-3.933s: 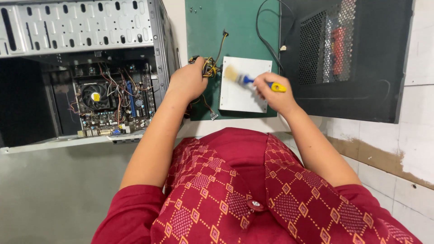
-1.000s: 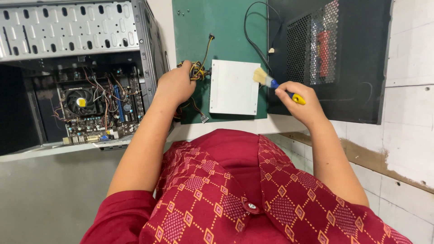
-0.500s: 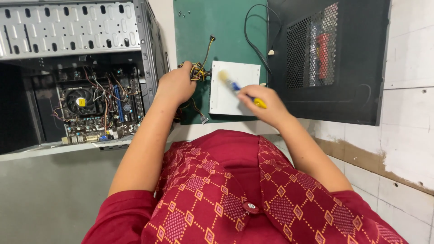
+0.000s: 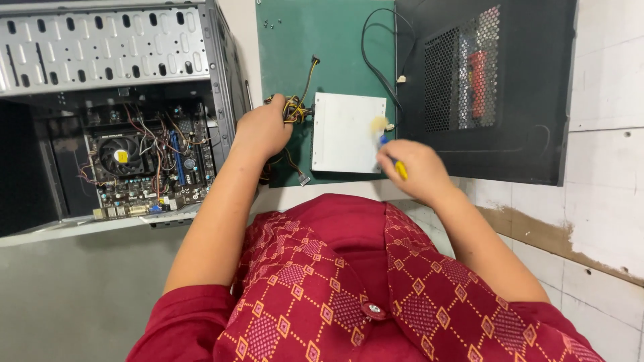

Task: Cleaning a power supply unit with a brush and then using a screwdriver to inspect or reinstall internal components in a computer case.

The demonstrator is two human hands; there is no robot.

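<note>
Brushwork has shifted across the flat white metal power-supply box (image 4: 348, 133): half a second ago the bristles of our small blue-and-yellow-handled brush (image 4: 389, 149) sat near the box's left side, and now they blur over its right edge, so we judge the sweep has run the width of the top face. Our right hand (image 4: 408, 170) is curled tight round the handle (a closed grip, nothing else in it). Our left hand (image 4: 263, 129) has stayed put, fist closed on the bundle of yellow and black cables (image 4: 293, 109) at the box's left side, holding the box steady on the green mat (image 4: 295, 40) that covers the worktop.

Left of us lies the open grey computer case (image 4: 107, 47) with its motherboard and fan (image 4: 121, 155). A black perforated side panel (image 4: 483, 87) stands just right of the box, and a loose black cable (image 4: 376, 64) loops beside the brush's path.
</note>
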